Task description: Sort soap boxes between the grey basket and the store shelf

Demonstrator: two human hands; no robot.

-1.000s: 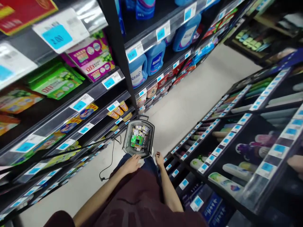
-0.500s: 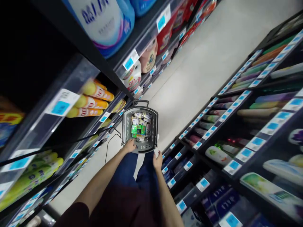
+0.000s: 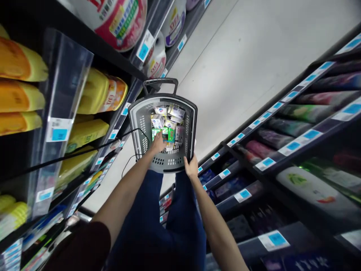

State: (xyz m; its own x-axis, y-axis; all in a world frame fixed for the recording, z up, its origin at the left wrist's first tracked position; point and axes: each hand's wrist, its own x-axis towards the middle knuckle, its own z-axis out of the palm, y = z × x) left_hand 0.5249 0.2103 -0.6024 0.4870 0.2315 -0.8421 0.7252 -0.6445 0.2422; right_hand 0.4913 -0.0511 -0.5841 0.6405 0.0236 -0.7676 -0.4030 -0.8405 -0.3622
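Observation:
A grey plastic shopping basket (image 3: 166,165) with a black rim is in front of my legs, its handle (image 3: 160,80) at the far side. Small white boxes (image 3: 177,112) and green boxes (image 3: 171,133) lie jumbled on its floor. My left hand (image 3: 158,143) reaches inside over the near left wall, fingers stretched towards the green boxes; whether they touch is too small to tell. At the near right corner, my right hand (image 3: 192,165) grips the basket's rim, thumb on the inner side and the other fingers mostly hidden outside.
Shelves close in on both sides. Yellow bottles (image 3: 103,92) and detergent jugs (image 3: 156,56) stand on the left; bottles and packs (image 3: 307,188) fill the right. Pale floor (image 3: 225,94) runs ahead between them. A black cord (image 3: 84,151) crosses from the left to the basket.
The basket looks larger and nearer. My left hand has moved from the near rim down into it towards the boxes. My right hand stays at the near right corner. The shelves have shifted in view.

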